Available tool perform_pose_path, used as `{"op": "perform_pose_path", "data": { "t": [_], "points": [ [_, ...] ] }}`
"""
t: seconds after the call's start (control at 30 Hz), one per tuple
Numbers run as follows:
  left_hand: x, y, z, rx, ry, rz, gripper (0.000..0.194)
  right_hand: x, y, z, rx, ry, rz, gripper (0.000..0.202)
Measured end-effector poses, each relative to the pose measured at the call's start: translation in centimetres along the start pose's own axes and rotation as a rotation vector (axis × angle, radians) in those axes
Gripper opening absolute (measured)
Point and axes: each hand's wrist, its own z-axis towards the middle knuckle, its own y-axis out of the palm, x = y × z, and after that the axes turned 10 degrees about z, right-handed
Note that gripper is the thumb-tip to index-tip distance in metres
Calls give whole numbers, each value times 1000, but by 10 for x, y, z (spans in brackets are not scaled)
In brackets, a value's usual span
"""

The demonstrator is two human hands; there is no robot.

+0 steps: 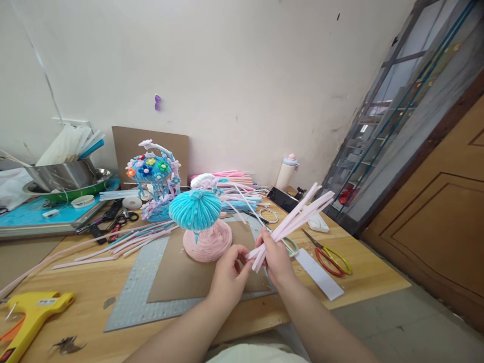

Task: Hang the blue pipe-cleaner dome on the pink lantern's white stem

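Observation:
My right hand is closed round a bundle of pale pink fuzzy stems, which fan out up and to the right. My left hand pinches the lower ends of the same bundle. Left of the hands, a turquoise fuzzy dome stands over a round pink coiled base. The base rests on brown cardboard, which lies on a grey cutting mat.
Scissors with red and yellow handles and a white strip lie on the right. A yellow glue gun is at the left. Behind are a flowered blue piece, loose stems and a bottle.

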Motion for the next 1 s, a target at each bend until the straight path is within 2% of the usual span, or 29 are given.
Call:
{"op": "perform_pose_path", "data": {
  "t": [0.37, 0.63, 1.0],
  "points": [
    [4, -1, -3, 15, 65, 42, 11, -5, 5, -3, 23, 12, 4, 50],
    [-4, -2, -4, -13, 55, 96, 12, -3, 6, -4, 26, 19, 20, 50],
    [-9, 1, -2, -31, 52, 35, 13, 0, 6, -4, 42, 27, 36, 51]
  ]
}}
